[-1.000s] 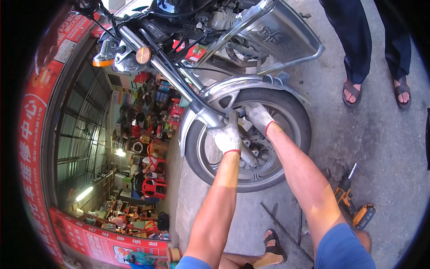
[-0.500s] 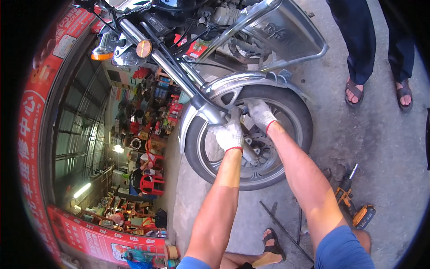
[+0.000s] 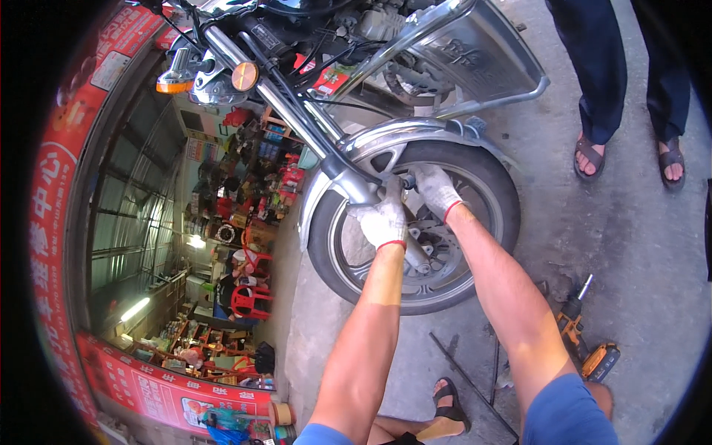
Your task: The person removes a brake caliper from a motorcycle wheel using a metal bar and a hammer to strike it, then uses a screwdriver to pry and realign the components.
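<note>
White knit gloves [image 3: 386, 226] covered both hands at the centre of the frame. The left hand [image 3: 380, 216] lay at the silver fork leg [image 3: 347, 182], its fingers bent; the right hand [image 3: 436, 188] was just beside it, fingers curled in front of the motorcycle's front wheel [image 3: 445, 259]. A small dark round part [image 3: 409, 180] showed between them; whether either hand gripped it could not be told. Careful work there probably called for the left hand to steady, the right to move squarely rather than sideways, and fingers clear of the spokes. The cordless driver [image 3: 569, 326] lay on the floor at lower right, well apart.
</note>
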Motion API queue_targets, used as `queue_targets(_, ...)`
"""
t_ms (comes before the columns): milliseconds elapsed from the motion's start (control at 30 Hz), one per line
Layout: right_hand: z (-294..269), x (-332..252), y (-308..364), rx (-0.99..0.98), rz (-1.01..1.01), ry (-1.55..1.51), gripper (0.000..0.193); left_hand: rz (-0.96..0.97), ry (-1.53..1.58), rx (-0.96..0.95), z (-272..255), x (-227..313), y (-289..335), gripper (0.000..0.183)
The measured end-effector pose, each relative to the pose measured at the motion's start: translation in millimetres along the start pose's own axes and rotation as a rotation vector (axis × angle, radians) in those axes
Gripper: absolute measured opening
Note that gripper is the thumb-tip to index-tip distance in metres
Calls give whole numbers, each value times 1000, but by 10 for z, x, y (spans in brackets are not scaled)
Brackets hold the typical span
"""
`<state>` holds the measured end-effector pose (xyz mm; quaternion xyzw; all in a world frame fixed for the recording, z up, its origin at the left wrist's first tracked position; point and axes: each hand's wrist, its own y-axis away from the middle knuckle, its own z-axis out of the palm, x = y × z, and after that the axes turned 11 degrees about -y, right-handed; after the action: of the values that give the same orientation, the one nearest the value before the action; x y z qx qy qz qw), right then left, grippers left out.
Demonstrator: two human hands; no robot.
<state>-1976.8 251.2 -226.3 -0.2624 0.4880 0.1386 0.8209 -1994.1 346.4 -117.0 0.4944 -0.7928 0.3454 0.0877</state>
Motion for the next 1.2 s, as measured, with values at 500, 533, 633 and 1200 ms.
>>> queue_targets(500,68,-317,59,-25,-153,353,33,-22,7,72,24,-54,-177,86)
queue_targets(533,59,-279,34,-22,-234,344,32,-23,-11,77,35,-49,-148,86)
queue_targets(633,63,-153,-147,-57,-176,106,31,-81,-120,129,144,-131,-210,109)
queue_targets(1200,-1084,-1155,407,-147,305,-274,36,203,213,-119,-10,-605,-328,77)
